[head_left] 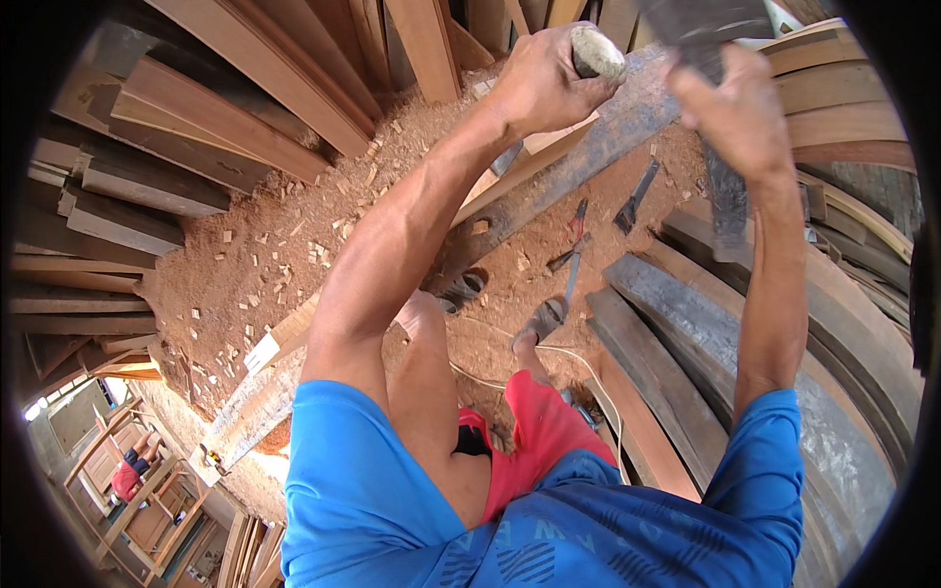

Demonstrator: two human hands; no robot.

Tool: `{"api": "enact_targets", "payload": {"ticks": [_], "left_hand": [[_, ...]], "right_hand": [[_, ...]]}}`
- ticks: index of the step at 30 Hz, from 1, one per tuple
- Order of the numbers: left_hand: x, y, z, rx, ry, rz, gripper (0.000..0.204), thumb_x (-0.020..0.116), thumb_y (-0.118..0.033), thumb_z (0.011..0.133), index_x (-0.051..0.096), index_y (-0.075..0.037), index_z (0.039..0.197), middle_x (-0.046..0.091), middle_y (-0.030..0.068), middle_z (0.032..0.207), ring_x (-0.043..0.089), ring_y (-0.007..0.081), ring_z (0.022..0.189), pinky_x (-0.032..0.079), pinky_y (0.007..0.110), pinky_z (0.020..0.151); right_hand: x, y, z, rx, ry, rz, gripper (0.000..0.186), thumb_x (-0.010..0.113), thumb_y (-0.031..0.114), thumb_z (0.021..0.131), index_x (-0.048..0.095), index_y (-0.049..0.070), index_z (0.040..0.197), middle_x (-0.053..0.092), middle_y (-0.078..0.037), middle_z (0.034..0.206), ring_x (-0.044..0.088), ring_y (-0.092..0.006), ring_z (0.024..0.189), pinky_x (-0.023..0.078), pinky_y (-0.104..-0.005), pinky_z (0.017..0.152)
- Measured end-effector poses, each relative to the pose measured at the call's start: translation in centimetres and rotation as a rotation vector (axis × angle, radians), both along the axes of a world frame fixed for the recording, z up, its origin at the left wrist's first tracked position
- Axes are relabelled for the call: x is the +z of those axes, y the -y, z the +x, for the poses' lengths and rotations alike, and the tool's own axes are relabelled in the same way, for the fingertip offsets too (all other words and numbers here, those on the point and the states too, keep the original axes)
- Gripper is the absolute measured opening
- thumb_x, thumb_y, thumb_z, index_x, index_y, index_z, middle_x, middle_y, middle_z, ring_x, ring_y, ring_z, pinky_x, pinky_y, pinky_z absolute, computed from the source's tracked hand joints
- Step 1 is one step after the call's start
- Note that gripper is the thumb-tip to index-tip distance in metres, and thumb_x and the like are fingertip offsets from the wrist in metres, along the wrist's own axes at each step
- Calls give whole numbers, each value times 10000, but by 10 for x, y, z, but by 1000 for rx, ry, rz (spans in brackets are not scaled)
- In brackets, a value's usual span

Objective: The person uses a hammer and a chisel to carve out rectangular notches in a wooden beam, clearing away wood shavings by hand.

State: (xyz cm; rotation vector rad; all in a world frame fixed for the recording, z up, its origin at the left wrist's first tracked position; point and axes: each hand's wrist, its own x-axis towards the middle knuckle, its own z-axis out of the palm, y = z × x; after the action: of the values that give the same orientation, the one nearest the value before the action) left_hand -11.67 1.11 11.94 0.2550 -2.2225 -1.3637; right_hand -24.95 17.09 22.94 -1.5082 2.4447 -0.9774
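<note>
Above the plank [588,157], left hand [537,83] grips a handle [596,51]; right hand [737,113] clasps a dark blade [727,201].

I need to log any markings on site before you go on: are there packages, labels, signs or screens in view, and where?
No packages, labels, signs or screens show in this view.
Only printing: pale lettering across the blue shirt, at the lower edge, partly cut off.
Around the left hand and right hand: bare timber planks and sawdust floor, unmarked.
</note>
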Motion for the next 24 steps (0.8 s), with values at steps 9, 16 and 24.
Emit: {"api": "enact_targets", "payload": {"ticks": [9,16,24], "left_hand": [[5,-5,-4,-27,38,21,280,822,-243,827,717,-40,990,755,158,863,752,291,820,572,403,737],[3,-9,-8,3,33,-21,275,824,-243,828,716,-41,982,760,141,868,747,268,814,570,389,756],[-2,-1,-4,6,80,-29,269,819,-245,828,719,-59,995,763,126,881,745,271,815,567,387,761]], "right_hand": [[-55,-10,-28,79,-339,62,268,728,262,876,683,8,950,656,-35,754,595,-99,617,481,-290,591],[-19,-12,-47,16,247,-330,251,712,249,919,678,11,992,666,-29,780,612,-75,683,500,-272,673],[-3,-4,-6,-9,289,-38,258,727,295,908,680,54,987,657,-17,785,593,-124,640,483,-292,600]]}}
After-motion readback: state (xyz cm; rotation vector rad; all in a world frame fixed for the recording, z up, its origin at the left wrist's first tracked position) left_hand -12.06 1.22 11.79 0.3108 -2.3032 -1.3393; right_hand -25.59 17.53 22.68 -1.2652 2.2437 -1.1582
